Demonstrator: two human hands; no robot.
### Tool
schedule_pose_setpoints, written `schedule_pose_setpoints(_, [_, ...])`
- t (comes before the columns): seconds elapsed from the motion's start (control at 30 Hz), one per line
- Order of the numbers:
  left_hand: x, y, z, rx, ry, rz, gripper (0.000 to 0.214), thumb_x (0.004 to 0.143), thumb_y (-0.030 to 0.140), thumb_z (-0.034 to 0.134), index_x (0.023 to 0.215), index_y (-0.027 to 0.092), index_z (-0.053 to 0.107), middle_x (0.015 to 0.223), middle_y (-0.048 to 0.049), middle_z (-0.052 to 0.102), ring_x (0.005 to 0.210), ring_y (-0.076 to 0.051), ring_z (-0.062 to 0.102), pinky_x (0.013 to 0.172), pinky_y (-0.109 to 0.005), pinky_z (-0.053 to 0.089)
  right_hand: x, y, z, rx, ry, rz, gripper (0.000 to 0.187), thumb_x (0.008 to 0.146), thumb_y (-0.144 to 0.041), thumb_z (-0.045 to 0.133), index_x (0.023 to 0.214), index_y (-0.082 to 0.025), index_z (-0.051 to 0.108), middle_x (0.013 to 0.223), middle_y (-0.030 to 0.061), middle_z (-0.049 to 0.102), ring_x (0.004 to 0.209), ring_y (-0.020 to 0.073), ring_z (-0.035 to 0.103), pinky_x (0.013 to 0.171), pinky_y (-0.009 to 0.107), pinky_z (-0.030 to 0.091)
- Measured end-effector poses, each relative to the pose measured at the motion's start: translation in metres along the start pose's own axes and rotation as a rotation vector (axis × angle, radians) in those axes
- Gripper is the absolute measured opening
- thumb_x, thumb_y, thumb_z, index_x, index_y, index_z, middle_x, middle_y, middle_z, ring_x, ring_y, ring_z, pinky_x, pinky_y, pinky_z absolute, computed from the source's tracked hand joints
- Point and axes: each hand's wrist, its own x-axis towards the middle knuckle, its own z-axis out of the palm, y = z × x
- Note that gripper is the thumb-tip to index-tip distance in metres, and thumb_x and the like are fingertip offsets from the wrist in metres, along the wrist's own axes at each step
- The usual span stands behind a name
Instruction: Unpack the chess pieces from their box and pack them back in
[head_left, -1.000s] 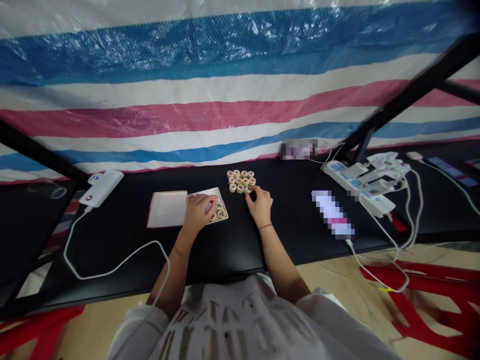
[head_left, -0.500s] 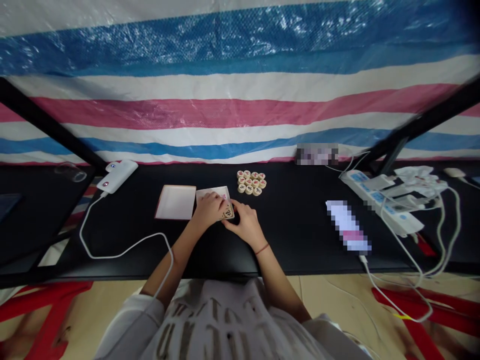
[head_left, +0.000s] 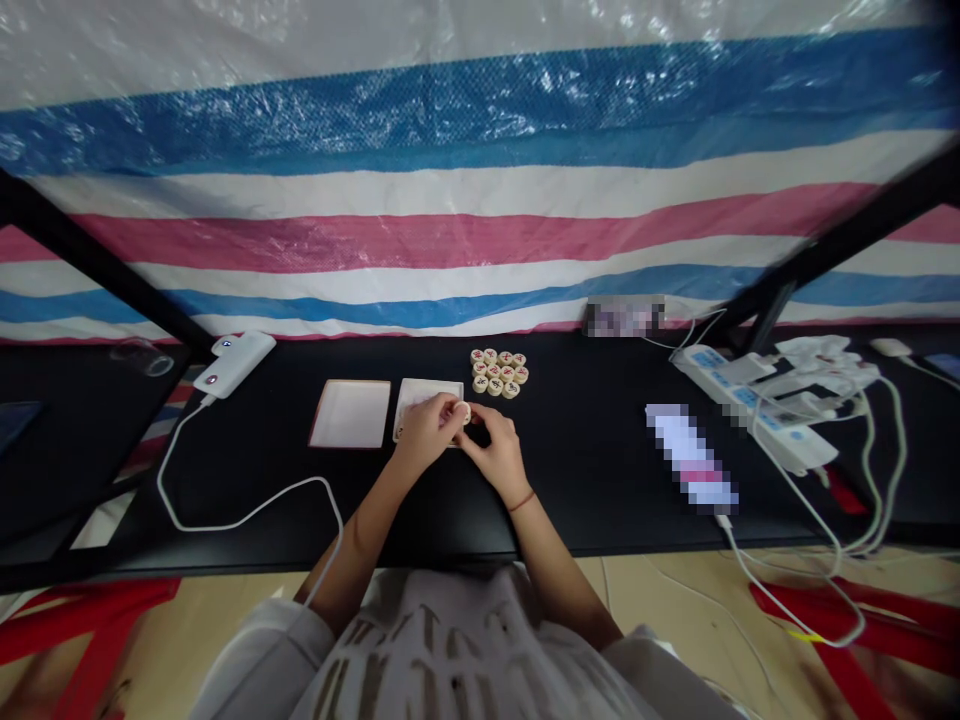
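A round pale xiangqi piece [head_left: 465, 411] is pinched in the fingers of my left hand [head_left: 426, 438], above the right side of an open white box [head_left: 429, 388]. From the right, my right hand [head_left: 496, 455] meets it, with forefinger and thumb curled at the piece's edge. Both hands cover the front of the box, so most of its contents are hidden. Just beyond my right hand, several xiangqi pieces [head_left: 497, 372] lie in rows, with red marks at the back and black ones in front. Left of the box rests its shallow square lid [head_left: 351, 414], inside up.
A white device [head_left: 234, 364] with a cable stands at the left of the black table [head_left: 585, 480]. On the right lie a blurred phone [head_left: 691, 460] and a power strip [head_left: 757, 405] with plugs and cables. A striped sheet [head_left: 420, 240] hangs behind.
My left hand has risen out of the box with a xiangqi piece and moved right. My right hand has gone from the box's edge to the piece. The view has tilted slightly upward.
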Motion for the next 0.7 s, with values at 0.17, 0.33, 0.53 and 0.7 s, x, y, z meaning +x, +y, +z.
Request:
schedule_pose_setpoints(0.17, [-0.007,0.011,-0.005,-0.188,0.051,-0.052,0.013,0.088,0.033,0.056,0.090,0.023,0.064,0.084,-0.0010,0.072,0.081,-0.017,0.068,0.075,-0.028,0.051,0.004,0.001,-0.011,-0.011,0.123,-0.010,0.024,0.089,-0.036,0.056,0.106,-0.022,0.065,0.100,0.0071,0.069,0.092,0.0214,0.063,0.086,0.036,0.046])
schedule_pose_setpoints(0.33, [-0.015,0.000,-0.008,-0.410,0.145,-0.151,0.023,0.086,0.032,0.058,0.106,0.022,0.064,0.101,-0.0047,0.071,0.090,-0.017,0.068,0.080,-0.029,0.055,0.014,0.048,-0.032,-0.198,0.379,0.162,0.029,0.087,-0.036,0.054,0.103,-0.015,0.066,0.104,0.0140,0.065,0.093,0.0249,0.059,0.085,0.040,0.046])
schedule_pose_setpoints(0.53, [-0.024,-0.020,-0.004,-0.510,0.158,-0.196,0.034,0.082,0.030,0.063,0.115,0.021,0.063,0.107,-0.0073,0.069,0.089,-0.017,0.068,0.081,-0.029,0.056,0.021,0.086,-0.042,-0.298,0.228,0.266,0.026,0.085,-0.034,0.053,0.098,-0.016,0.066,0.097,0.0119,0.069,0.085,0.0252,0.058,0.082,0.041,0.044])
schedule_pose_setpoints(0.7, [-0.027,-0.011,-0.002,-0.255,0.133,-0.038,0.031,0.082,0.026,0.065,0.113,0.022,0.064,0.097,-0.0049,0.069,0.079,-0.015,0.066,0.078,-0.030,0.055,0.020,0.044,-0.040,-0.133,0.262,0.202,0.026,0.087,-0.038,0.053,0.095,-0.016,0.065,0.098,0.0126,0.068,0.090,0.0242,0.060,0.084,0.039,0.045])
